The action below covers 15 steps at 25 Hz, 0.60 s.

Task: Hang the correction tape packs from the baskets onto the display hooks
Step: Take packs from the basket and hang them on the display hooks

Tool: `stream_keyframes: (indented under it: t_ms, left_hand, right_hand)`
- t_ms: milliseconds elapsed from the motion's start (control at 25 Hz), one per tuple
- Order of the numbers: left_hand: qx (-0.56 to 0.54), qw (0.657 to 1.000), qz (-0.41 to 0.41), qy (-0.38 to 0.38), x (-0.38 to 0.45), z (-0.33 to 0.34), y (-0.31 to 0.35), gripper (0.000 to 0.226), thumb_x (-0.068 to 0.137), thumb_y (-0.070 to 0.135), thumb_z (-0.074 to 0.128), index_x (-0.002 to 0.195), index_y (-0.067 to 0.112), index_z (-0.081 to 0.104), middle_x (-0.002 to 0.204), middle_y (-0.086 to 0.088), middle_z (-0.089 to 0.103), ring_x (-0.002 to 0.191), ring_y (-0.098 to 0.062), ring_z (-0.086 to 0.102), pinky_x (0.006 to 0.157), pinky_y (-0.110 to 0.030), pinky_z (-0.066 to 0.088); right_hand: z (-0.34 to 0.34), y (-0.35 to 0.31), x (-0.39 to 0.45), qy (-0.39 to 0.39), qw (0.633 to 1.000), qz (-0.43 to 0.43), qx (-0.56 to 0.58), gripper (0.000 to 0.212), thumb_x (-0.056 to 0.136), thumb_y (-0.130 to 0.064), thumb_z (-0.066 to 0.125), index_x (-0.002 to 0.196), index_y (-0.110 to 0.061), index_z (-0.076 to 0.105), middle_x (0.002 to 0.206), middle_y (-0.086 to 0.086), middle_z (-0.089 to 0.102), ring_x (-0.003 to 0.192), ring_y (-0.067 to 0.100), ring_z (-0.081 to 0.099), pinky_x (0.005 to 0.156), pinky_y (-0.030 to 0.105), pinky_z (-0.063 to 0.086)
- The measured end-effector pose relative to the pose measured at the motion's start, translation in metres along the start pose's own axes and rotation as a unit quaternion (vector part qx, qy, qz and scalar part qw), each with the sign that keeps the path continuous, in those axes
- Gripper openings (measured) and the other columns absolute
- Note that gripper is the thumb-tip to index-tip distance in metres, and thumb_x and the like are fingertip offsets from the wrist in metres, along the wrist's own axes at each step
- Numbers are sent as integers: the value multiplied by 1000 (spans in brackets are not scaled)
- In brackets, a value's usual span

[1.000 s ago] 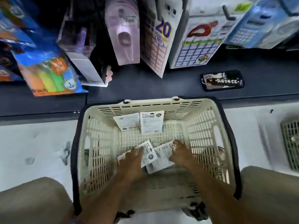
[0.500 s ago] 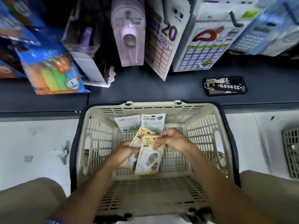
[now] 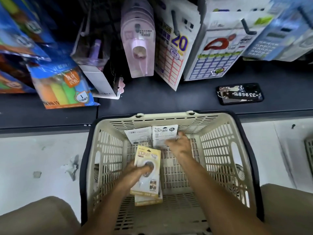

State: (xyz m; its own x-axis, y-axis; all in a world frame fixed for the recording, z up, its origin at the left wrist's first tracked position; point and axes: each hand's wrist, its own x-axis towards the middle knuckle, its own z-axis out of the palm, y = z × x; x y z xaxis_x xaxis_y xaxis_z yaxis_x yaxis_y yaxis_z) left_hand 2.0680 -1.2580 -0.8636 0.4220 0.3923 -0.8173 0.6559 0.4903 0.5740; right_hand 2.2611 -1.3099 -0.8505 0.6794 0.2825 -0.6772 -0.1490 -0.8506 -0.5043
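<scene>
While two yellow packs sat stacked in my left hand above basket floor, two white-backed packs leaned on far wall. Right hand touched nearer one; fingers blurred, spread or curled I couldn't tell. Left fingers curled round stack. Best: collect both, align hang-holes, then lift to hooks.
</scene>
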Motion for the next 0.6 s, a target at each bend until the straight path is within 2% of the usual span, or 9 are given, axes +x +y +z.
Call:
stream_keyframes:
  t_ms: [80, 160, 240, 280, 320, 400, 440, 520, 600]
  left_hand:
    - [-30, 998, -32, 50, -1, -2, -13, 24, 82, 26, 81, 105, 23, 75, 101, 0, 80, 99, -26, 74, 93, -47, 58]
    - [-57, 990, -44, 124, 0, -2, -17, 23, 83, 18, 81, 104, 23, 72, 103, -3, 78, 96, -25, 73, 86, -42, 60]
    - [-76, 983, -26, 167, 2, -2, -13, 27, 84, 7, 79, 101, 24, 69, 103, -3, 78, 87, -19, 72, 70, -31, 59]
    - [-87, 982, -17, 166, 3, 0, -7, 32, 83, 4, 78, 103, 25, 67, 103, -2, 77, 88, -19, 72, 71, -30, 59]
    - [-86, 984, -12, 154, 4, 2, -3, 35, 81, 4, 79, 106, 25, 67, 103, 0, 77, 92, -20, 72, 77, -34, 59]
    - [-41, 992, 5, 118, 4, 9, 5, 33, 77, 15, 81, 104, 31, 70, 101, 4, 78, 99, -23, 72, 87, -40, 57]
    - [-33, 995, 12, 97, 2, 10, 6, 33, 75, 24, 79, 106, 33, 73, 102, 2, 78, 99, -24, 72, 88, -41, 57]
    - [-157, 987, -24, 31, -2, 6, 6, 41, 84, 47, 70, 116, 22, 76, 107, -13, 78, 95, -34, 74, 86, -44, 58]
    - [-233, 971, -37, -41, -6, -5, -1, 60, 93, 67, 53, 123, 20, 74, 115, -17, 76, 104, -37, 73, 88, -47, 58]
  right_hand:
    - [-2, 4, -2, -13, 998, -42, -34, 27, 88, -32, 75, 110, -17, 72, 111, 5, 76, 91, 24, 71, 80, 37, 60]
    - [-10, 8, -10, 8, 977, -139, -161, 22, 89, -36, 72, 96, -16, 75, 108, 2, 73, 97, 23, 67, 89, 34, 55]
    - [-21, 14, -23, 15, 936, -236, -260, 24, 90, -36, 68, 74, -19, 61, 109, -5, 57, 106, 19, 53, 102, 34, 43]
    - [-22, 13, -35, 0, 927, -248, -281, 32, 90, -37, 68, 67, -24, 51, 106, -8, 52, 103, 16, 52, 104, 34, 41]
    - [-17, 13, -48, -27, 934, -233, -269, 35, 91, -38, 67, 65, -28, 46, 99, -9, 55, 94, 14, 56, 97, 32, 47]
    - [3, 9, -67, -112, 977, -122, -133, 32, 94, -47, 63, 72, -25, 59, 78, -7, 63, 69, 11, 63, 68, 28, 56]
    - [12, 6, -74, -152, 985, -66, -48, 32, 95, -52, 60, 82, -23, 67, 76, -6, 65, 68, 12, 64, 65, 30, 55]
    - [21, 10, -78, -204, 978, -41, 27, 22, 98, -41, 59, 108, -25, 72, 96, -3, 69, 83, 16, 66, 79, 36, 58]
    - [23, 23, -72, -241, 963, -118, 19, 35, 97, -19, 60, 130, -29, 65, 127, -6, 59, 102, 10, 62, 89, 28, 57]
